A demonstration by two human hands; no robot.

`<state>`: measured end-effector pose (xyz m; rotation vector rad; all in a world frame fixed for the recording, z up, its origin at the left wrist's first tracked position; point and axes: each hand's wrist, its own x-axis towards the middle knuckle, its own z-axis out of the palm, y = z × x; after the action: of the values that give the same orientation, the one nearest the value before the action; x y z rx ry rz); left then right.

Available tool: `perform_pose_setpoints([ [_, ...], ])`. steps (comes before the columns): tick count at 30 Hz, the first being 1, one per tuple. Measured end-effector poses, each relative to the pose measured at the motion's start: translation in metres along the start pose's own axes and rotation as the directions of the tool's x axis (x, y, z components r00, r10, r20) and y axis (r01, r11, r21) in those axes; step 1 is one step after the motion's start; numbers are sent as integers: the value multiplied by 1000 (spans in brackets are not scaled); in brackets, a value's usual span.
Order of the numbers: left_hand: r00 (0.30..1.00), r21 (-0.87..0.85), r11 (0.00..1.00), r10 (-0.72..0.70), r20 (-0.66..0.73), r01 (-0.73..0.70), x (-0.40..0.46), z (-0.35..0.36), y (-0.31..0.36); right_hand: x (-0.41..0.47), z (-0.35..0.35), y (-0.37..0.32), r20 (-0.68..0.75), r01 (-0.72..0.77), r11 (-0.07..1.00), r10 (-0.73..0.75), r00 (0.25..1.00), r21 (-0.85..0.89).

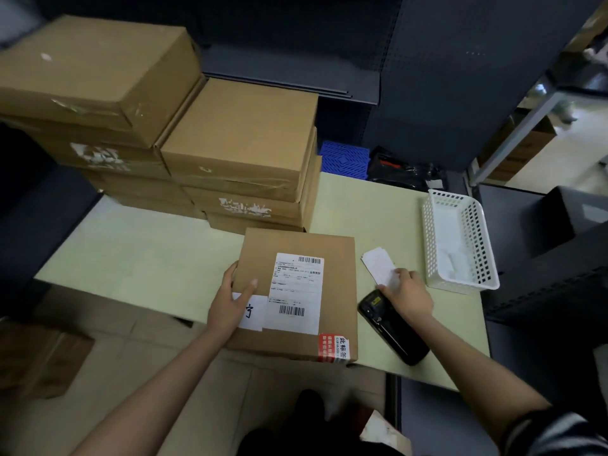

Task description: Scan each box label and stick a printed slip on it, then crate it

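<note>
— Anything you can read from here?

— Not much. The white shipping label (296, 292) on the box (335, 291) has two barcodes, but its print is too small. The red sticker (334, 348) at the box's near corner shows 此标签 in black on white. The white slip (253, 312) beside the label bears one handwritten mark.

— And the stacked boxes (243, 179)?

— Only torn-off label scraps.
</note>
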<state>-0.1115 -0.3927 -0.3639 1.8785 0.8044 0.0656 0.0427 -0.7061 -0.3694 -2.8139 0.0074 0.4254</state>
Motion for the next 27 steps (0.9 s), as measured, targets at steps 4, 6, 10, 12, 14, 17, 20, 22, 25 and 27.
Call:
perform_pose_setpoints([
  [4,1000,-14,1000,12,5,-12,0,-2,-1,18,5,-11,8,-26,997,27,1000,-69],
  [6,1000,-16,1000,14,4,-14,-1,-2,0,24,7,-13,-1,-29,993,30,1000,-114],
  [10,1000,-37,999,7,5,-7,-1,-3,-1,29,11,-12,-11,-3,988,1,1000,-152],
  [12,1000,-43,999,10,5,-9,-1,-3,-3,30,13,-11,-17,0,992,-2,1000,-126],
  [14,1000,-47,999,12,4,-12,0,-4,-4,32,12,-10,-26,-3,995,0,1000,-98],
  [17,1000,-45,999,10,0,-10,-1,-4,-4,32,10,-8,-26,11,997,-13,1000,-74],
  [20,1000,-28,999,20,-7,-20,-2,-4,-2,30,7,-7,-36,28,998,-30,999,-62],
  [22,1000,-7,1000,15,-9,-15,-2,-3,-1,29,4,-6,-40,34,998,-36,999,-57],
  [25,1000,18,1000,0,-7,0,0,-3,-4,27,-1,-6,-47,49,997,-52,998,-65],
  [27,1000,31,999,8,-6,-7,1,-3,-5,26,-4,-5,-48,49,998,-51,998,-45],
])
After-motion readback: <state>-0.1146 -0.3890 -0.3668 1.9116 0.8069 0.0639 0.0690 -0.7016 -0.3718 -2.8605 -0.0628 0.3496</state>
